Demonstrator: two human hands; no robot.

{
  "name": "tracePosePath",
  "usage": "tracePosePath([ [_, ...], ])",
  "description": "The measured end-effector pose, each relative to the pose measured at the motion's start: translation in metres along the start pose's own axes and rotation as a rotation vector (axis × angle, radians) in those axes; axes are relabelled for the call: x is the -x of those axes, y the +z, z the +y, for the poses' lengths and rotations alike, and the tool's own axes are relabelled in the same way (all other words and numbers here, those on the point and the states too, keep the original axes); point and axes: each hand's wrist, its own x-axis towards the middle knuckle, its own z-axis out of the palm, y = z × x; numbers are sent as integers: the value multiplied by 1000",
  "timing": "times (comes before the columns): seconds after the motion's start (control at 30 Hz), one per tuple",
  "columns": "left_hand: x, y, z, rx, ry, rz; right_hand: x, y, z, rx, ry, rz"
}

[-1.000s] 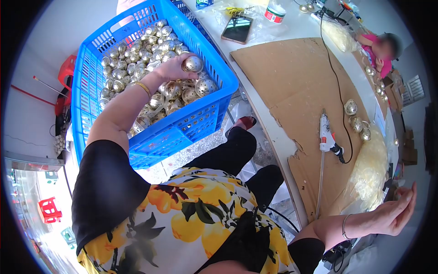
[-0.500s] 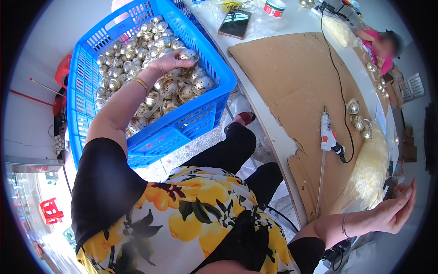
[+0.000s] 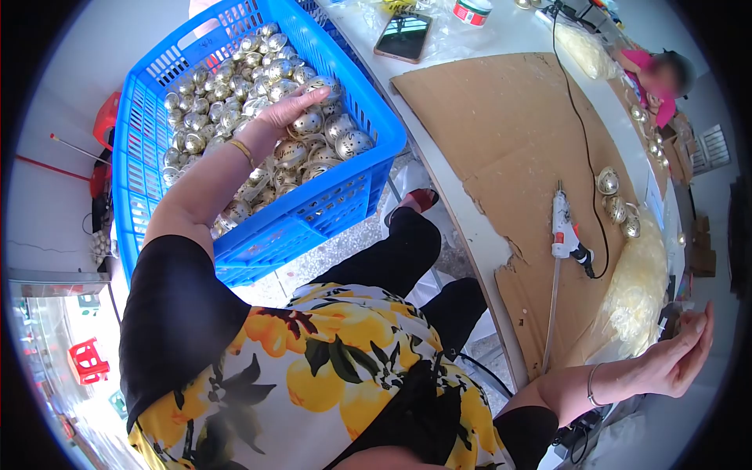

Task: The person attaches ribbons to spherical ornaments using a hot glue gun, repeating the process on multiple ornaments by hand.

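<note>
A deep blue plastic basket (image 3: 309, 223) at the left holds a heap of shiny gold-silver ball ornaments (image 3: 223, 98) with dark patterns. My left hand (image 3: 291, 108), with a gold bangle at the wrist, lies over the balls near the basket's right side. Its visible fingers stretch out flat, touching the heap. Just past the fingertips sits one patterned ball (image 3: 321, 83). My right hand (image 3: 680, 354) is raised at the far right, fingers extended and slightly curled, nothing visible in it. Nearest to it is a clear bag of pale yellow material (image 3: 636, 294).
On the table, a cardboard sheet (image 3: 501, 133) carries a white glue gun (image 3: 562, 227) with a black cord. Several ornaments (image 3: 615, 205) rest near the bag. A phone (image 3: 403, 37) and a white tub (image 3: 472, 11) lie farther back. Another person (image 3: 658, 86) sits across the table.
My left hand has loosened from the ball it was on and now lies flatter, slightly left and higher over the heap. The right hand is nearly unchanged.
</note>
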Motion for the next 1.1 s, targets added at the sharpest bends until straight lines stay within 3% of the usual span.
tracePosePath([
  [0.43, -3, 11, -2, -73, 180, 15, 0, 3, 0, 39, -32, -27],
  [0.53, 8, 22, 8, 89, 96, -3, 3, 6, -3, 77, -2, -38],
  [0.63, 14, 25, 14, 43, 49, 68, 5, 8, -3, 41, 8, -82],
  [0.87, 4, 25, 10, 91, 215, -15, 2, 8, -6, 31, -36, -113],
  [1.1, 11, 29, 5, 47, 183, 20, 5, 10, -7, 45, -7, -130],
])
